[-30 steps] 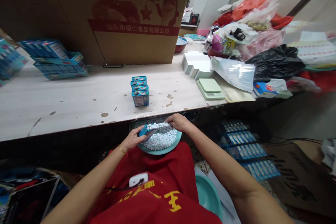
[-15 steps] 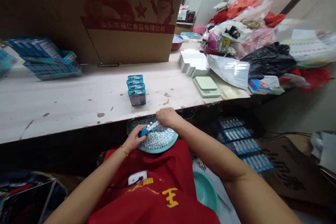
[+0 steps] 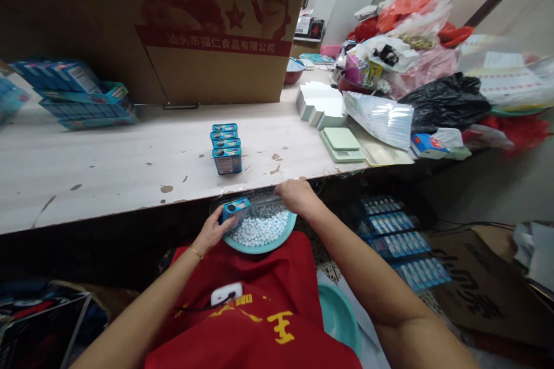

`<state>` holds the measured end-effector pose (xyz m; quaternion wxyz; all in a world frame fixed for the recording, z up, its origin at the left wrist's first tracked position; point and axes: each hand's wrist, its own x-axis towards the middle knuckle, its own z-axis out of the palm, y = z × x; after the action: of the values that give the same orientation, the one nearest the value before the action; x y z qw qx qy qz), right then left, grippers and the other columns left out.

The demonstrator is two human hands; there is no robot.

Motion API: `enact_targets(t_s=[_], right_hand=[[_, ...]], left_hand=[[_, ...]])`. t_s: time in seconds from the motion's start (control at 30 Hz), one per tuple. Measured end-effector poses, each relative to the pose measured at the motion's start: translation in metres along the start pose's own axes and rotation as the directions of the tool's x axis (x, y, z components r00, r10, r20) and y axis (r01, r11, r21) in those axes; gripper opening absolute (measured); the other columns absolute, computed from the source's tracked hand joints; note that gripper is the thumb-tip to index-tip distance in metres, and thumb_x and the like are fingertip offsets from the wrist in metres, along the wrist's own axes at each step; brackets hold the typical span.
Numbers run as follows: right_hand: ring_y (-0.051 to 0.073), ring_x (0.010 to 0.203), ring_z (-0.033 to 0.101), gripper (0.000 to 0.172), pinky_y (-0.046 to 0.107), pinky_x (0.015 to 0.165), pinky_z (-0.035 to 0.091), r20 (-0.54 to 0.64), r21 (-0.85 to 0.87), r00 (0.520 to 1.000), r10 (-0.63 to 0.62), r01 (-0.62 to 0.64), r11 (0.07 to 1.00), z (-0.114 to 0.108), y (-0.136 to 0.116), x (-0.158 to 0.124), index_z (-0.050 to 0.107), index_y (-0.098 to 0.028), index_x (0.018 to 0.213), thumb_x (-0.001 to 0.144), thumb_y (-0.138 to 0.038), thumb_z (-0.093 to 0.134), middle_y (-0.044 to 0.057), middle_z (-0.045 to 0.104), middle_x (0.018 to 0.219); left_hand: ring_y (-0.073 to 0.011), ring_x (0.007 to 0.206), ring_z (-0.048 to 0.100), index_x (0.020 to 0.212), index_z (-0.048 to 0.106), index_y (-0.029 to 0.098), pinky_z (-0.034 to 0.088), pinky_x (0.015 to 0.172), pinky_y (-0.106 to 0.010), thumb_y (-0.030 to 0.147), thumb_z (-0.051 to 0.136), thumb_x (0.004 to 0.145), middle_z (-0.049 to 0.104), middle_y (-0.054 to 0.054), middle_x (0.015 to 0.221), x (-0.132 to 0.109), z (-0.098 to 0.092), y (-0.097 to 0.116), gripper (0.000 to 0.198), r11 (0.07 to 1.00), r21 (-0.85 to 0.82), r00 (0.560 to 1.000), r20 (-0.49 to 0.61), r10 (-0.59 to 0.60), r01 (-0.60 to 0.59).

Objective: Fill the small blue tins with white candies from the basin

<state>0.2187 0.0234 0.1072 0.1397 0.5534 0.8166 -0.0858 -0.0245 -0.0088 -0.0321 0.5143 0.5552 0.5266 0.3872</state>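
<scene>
My left hand (image 3: 210, 232) is wrapped around a small blue candy box (image 3: 236, 211), held upright over the left side of a bowl with a turquoise rim (image 3: 289, 236). Small white and pale blue candies (image 3: 262, 226) fill much of this bowl, which rests at my lap below the table edge. My right hand (image 3: 298, 196) is closed at the bowl's far right, on what looks like a clear scoop (image 3: 266, 200) that is blurred and reaches left toward the box. Several similar boxes (image 3: 227, 160) stand in a row on the table.
A large cardboard carton (image 3: 216, 75) stands at the back. Filled display trays (image 3: 86, 95) are at left; a pale green scale (image 3: 343, 145), card stacks (image 3: 320, 105) and plastic bags (image 3: 450, 101) are at right. More boxes (image 3: 402, 242) lie low right, beyond a turquoise basin (image 3: 337, 314).
The candies heaped at the box's top are gone from there. My left hand has turned the box more upright, and my right hand has moved right, away from it.
</scene>
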Motion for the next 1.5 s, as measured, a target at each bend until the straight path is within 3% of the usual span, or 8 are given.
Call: enact_targets(t_s=[0.13, 0.27, 0.43, 0.6, 0.77, 0.93, 1.23, 1.5], right_hand=[[0.021, 0.088, 0.06, 0.03, 0.031, 0.074, 0.042, 0.043, 0.105, 0.976, 0.212, -0.215, 0.971, 0.075, 0.019, -0.004, 0.063, -0.017, 0.088, 0.079, -0.009, 0.036, 0.012, 0.065, 0.088], [0.018, 0.09, 0.059, 0.033, 0.027, 0.074, 0.042, 0.042, 0.198, 0.97, 0.238, -0.241, 0.95, 0.136, -0.02, 0.019, 0.061, -0.02, 0.097, 0.082, -0.01, 0.033, 0.009, 0.064, 0.096], [0.021, 0.093, 0.058, 0.034, 0.028, 0.075, 0.043, 0.001, 0.357, 0.952, 0.306, -0.286, 0.889, 0.162, -0.052, 0.05, 0.063, -0.02, 0.098, 0.082, -0.012, 0.033, 0.01, 0.064, 0.098], [0.017, 0.096, 0.057, 0.032, 0.025, 0.077, 0.043, -0.029, 0.509, 0.953, 0.3, -0.244, 0.826, 0.17, -0.026, 0.049, 0.06, -0.028, 0.106, 0.084, -0.022, 0.037, 0.001, 0.064, 0.104], [0.014, 0.092, 0.058, 0.029, 0.022, 0.075, 0.043, -0.083, 0.606, 0.954, 0.286, -0.18, 0.775, 0.15, 0.006, 0.036, 0.063, -0.028, 0.102, 0.081, -0.024, 0.043, -0.002, 0.066, 0.1], [0.014, 0.088, 0.058, 0.027, 0.02, 0.071, 0.042, -0.156, 0.582, 0.969, 0.19, -0.065, 0.811, 0.099, 0.021, 0.022, 0.065, -0.029, 0.096, 0.079, -0.026, 0.045, -0.003, 0.067, 0.095], [0.02, 0.086, 0.06, 0.033, 0.029, 0.071, 0.043, -0.046, 0.05, 0.999, -0.025, 0.027, 0.998, 0.008, -0.018, 0.012, 0.066, -0.027, 0.094, 0.075, -0.015, 0.041, 0.006, 0.067, 0.091], [0.022, 0.088, 0.059, 0.031, 0.032, 0.073, 0.043, -0.068, -0.096, 0.996, -0.061, 0.055, 0.994, -0.019, -0.037, 0.004, 0.062, -0.016, 0.096, 0.081, -0.015, 0.034, 0.015, 0.064, 0.089]], left_hand=[[-0.0221, 0.1, 0.056, 0.114, 0.047, 0.018, 0.04, 0.091, -0.042, 0.044, 0.057, 0.069, 0.058, -0.008, 0.111, -0.001, -0.005, -0.015, 0.053, 0.95, -0.267, 0.982, -0.052, -0.182, 0.162], [-0.0217, 0.104, 0.054, 0.111, 0.048, 0.02, 0.04, 0.093, -0.039, 0.043, 0.06, 0.069, 0.058, -0.008, 0.113, 0.006, 0.018, -0.021, 0.05, 0.896, -0.39, 0.973, -0.005, -0.231, 0.21], [-0.021, 0.1, 0.057, 0.111, 0.046, 0.019, 0.043, 0.09, -0.041, 0.043, 0.058, 0.071, 0.059, -0.009, 0.11, 0.011, 0.044, -0.015, 0.049, 0.833, -0.493, 0.966, 0.071, -0.249, 0.251], [-0.0206, 0.102, 0.055, 0.115, 0.045, 0.018, 0.043, 0.09, -0.039, 0.042, 0.058, 0.071, 0.057, -0.008, 0.115, -0.002, 0.012, -0.007, 0.052, 0.895, -0.408, 0.983, 0.04, -0.177, 0.178], [-0.022, 0.103, 0.053, 0.113, 0.048, 0.014, 0.038, 0.095, -0.039, 0.042, 0.059, 0.069, 0.057, -0.009, 0.112, -0.011, -0.024, -0.009, 0.053, 0.998, -0.046, 0.998, -0.046, -0.036, 0.034], [-0.0218, 0.107, 0.05, 0.116, 0.046, 0.015, 0.033, 0.098, -0.039, 0.037, 0.056, 0.072, 0.056, -0.008, 0.114, -0.004, -0.014, -0.004, 0.051, 0.99, 0.099, 0.995, 0.043, 0.096, -0.099], [-0.0215, 0.108, 0.048, 0.116, 0.047, 0.014, 0.034, 0.097, -0.038, 0.031, 0.053, 0.074, 0.053, -0.011, 0.115, 0.006, 0.007, -0.003, 0.046, 0.922, 0.282, 0.964, 0.093, 0.247, -0.264], [-0.0216, 0.107, 0.048, 0.115, 0.047, 0.015, 0.033, 0.098, -0.039, 0.032, 0.054, 0.073, 0.053, -0.011, 0.114, 0.005, 0.006, -0.006, 0.046, 0.939, 0.254, 0.973, 0.073, 0.219, -0.231]])
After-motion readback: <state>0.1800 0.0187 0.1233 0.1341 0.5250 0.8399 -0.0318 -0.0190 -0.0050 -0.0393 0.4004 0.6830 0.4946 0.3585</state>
